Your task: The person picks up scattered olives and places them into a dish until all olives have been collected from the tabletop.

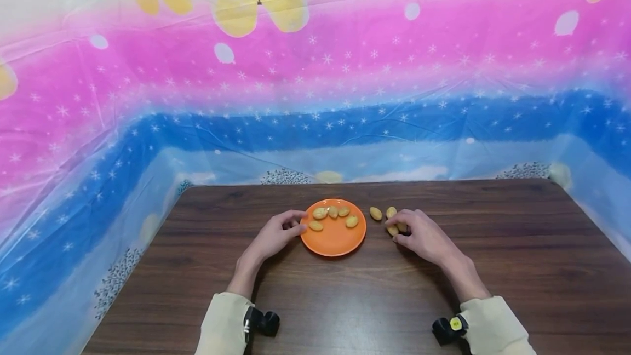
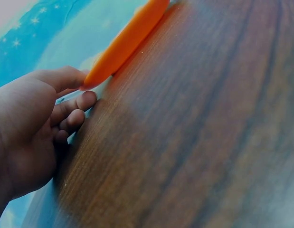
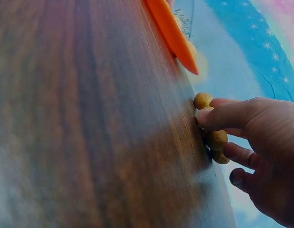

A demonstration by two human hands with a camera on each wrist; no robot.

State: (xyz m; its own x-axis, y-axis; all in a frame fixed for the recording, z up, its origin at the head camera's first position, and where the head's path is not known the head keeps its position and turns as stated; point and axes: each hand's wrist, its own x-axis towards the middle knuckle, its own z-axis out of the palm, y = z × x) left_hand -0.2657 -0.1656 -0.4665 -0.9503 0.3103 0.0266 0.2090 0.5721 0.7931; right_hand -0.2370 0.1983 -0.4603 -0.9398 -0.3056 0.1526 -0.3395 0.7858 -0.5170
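An orange plate lies on the table with several small yellow-brown oval pieces, like little potatoes, such as one oval piece, mostly toward its far side. My left hand is at the plate's left rim, thumb and index finger curled against it; the left wrist view shows the thumb at the orange edge. Right of the plate, my right hand reaches over a small group of oval pieces. Its thumb and index finger close around one oval piece. Another oval piece shows beside the thumb.
One loose oval piece lies between the plate and the right hand. The dark wood table ends at a printed cloth at the back. Black wrist cameras sit at both cream sleeves.
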